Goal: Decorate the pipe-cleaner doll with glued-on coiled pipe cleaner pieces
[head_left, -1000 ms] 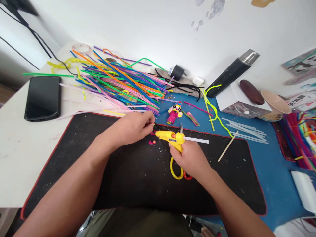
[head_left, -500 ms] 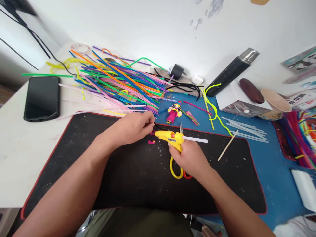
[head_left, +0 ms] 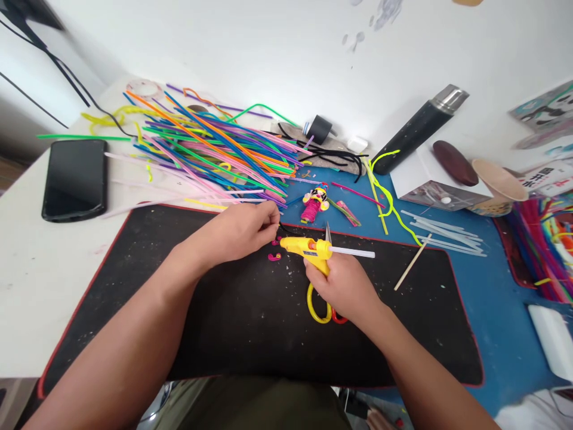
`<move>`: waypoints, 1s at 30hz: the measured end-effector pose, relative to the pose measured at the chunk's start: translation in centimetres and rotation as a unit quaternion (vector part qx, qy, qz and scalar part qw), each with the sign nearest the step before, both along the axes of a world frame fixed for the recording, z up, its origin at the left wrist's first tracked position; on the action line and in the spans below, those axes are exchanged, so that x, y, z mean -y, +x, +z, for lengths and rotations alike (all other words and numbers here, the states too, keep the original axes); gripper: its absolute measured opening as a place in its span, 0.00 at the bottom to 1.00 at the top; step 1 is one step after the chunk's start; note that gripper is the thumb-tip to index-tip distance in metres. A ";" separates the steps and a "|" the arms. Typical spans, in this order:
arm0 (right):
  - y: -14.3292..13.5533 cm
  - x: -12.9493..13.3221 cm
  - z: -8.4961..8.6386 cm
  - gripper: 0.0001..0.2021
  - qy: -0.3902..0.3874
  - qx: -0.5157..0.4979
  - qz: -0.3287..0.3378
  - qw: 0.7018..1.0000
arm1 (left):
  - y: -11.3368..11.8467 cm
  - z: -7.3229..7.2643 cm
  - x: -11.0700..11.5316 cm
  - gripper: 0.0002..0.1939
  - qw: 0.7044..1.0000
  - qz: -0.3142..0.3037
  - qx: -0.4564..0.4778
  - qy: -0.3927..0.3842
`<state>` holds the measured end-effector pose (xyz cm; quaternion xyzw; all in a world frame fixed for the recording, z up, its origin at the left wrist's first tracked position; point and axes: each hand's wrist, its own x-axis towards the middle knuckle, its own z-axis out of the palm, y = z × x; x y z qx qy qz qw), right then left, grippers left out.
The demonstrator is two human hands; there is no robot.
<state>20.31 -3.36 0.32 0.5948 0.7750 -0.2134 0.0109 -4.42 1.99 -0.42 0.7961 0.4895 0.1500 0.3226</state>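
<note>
In my right hand (head_left: pixel 347 283) is a yellow hot glue gun (head_left: pixel 308 248), with a clear glue stick (head_left: pixel 353 252) poking out of its back. Its nozzle points left, close to the fingertips of my left hand (head_left: pixel 250 227). Those fingers are pinched together, and a thin black piece (head_left: pixel 289 229) runs out from them to the right; most of it is hidden. Small magenta curls (head_left: pixel 274 257) lie on the black mat (head_left: pixel 233 322) just below the nozzle. Scissors (head_left: pixel 319 307) with yellow and red handles rest partly under my right hand. Beyond stands a small magenta pipe-cleaner figure (head_left: pixel 312 206).
A heap of coloured pipe cleaners (head_left: pixel 210 149) covers the back left, beside a phone (head_left: pixel 75 179). At the back right a dark thermos (head_left: pixel 421 128) leans by a white box (head_left: pixel 441 185). Glue sticks (head_left: pixel 447 233) and a wooden stick (head_left: pixel 412 261) lie to the right.
Almost nothing differs. The whole view has shifted very slightly, and both hands keep the same pose, with the glue gun nozzle still beside the left fingertips.
</note>
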 end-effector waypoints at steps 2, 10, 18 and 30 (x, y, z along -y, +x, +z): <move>0.1 0.1 -0.1 0.18 0.003 -0.004 -0.001 1.000 | 0.0 0.1 0.0 0.03 1.000 0.000 -0.002 0.002; 0.1 0.1 0.0 0.18 -0.001 -0.009 -0.002 1.000 | -0.1 0.1 0.0 0.04 1.000 -0.002 0.018 0.000; 0.1 0.1 0.0 0.17 0.000 -0.011 -0.006 1.000 | 0.0 0.2 0.0 0.04 0.999 0.001 0.034 -0.002; 0.2 0.2 0.1 0.19 -0.002 -0.039 -0.027 0.999 | 0.0 0.1 0.0 0.04 1.000 -0.010 -0.002 -0.010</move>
